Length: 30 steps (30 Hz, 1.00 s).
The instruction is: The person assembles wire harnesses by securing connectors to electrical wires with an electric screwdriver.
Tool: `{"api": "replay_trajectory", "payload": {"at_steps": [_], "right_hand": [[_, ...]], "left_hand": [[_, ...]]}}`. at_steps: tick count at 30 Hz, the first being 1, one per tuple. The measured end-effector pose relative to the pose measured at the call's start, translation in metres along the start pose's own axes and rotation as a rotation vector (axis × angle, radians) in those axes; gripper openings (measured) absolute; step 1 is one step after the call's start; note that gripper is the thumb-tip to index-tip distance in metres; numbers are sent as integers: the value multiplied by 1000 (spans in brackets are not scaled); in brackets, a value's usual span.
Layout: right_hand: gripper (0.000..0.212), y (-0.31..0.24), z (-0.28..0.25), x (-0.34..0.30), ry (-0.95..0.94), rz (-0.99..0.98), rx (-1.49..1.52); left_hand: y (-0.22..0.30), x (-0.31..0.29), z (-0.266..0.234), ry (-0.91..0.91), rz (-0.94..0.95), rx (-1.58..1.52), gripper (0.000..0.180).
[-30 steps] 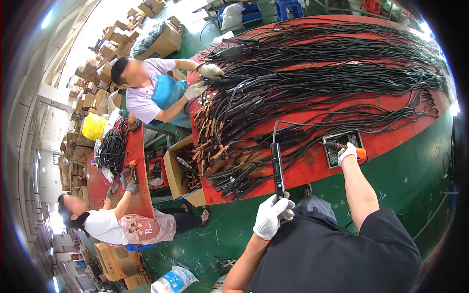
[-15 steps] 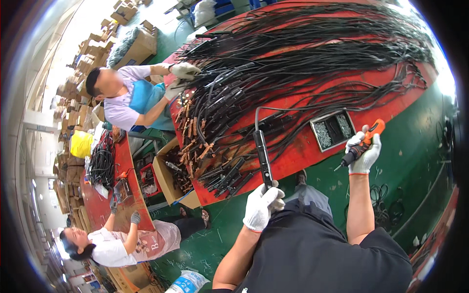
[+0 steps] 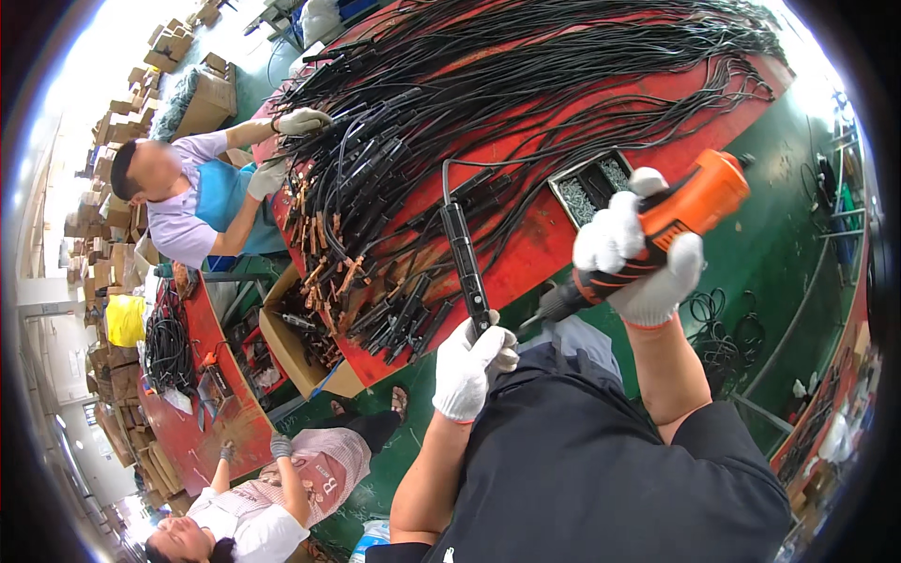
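Note:
My left hand point(image 3: 472, 364), in a white glove, grips the lower end of a long black handle part point(image 3: 466, 263) whose cable runs up into the pile. My right hand point(image 3: 640, 255), also gloved, holds an orange and black electric screwdriver point(image 3: 668, 230). Its bit points down-left, close to the handle's lower end by my left hand. Both hands are raised in front of my dark shirt, just off the near edge of the red table point(image 3: 549, 239).
A big heap of black cables and handles point(image 3: 488, 113) covers the table. A small black tray of screws point(image 3: 593, 185) sits near its edge. A person in a blue apron point(image 3: 202, 202) works at the far side. Another person point(image 3: 282, 488) sits below left by cardboard boxes point(image 3: 300, 347).
My right hand has lifted the screwdriver away from the screw tray and brought it toward the handle. My left hand kept its hold on the handle, which now appears closer.

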State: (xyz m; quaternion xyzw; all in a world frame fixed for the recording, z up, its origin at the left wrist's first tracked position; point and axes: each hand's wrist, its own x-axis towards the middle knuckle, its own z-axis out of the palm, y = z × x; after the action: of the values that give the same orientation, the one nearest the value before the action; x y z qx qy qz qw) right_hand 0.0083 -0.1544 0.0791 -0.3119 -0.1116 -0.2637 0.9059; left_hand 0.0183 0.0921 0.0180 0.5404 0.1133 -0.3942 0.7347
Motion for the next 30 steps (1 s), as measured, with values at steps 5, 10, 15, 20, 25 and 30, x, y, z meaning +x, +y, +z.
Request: {"api": "replay_trajectory", "payload": {"at_steps": [5,10,15,20,25,30], "right_hand": [[41,26,22,-12,86,109,-105],[44,40,33,-28,-6,112,-77],[45,50,36,-31,-50,108,-142],[44,48,31,-31,-43,168,-185],[44,49,28,-32,-19,149,-188],[45,50,26,-34,-19,159,-174]], "left_hand": [[-4,-6,-3,8,12,-34,40],[-5,-7,-5,55,14,14,35],[-5,-6,-5,52,18,56,25],[-3,-6,0,55,13,40,27],[-3,-6,2,46,14,53,29],[-5,-4,3,37,13,42,30]]}}
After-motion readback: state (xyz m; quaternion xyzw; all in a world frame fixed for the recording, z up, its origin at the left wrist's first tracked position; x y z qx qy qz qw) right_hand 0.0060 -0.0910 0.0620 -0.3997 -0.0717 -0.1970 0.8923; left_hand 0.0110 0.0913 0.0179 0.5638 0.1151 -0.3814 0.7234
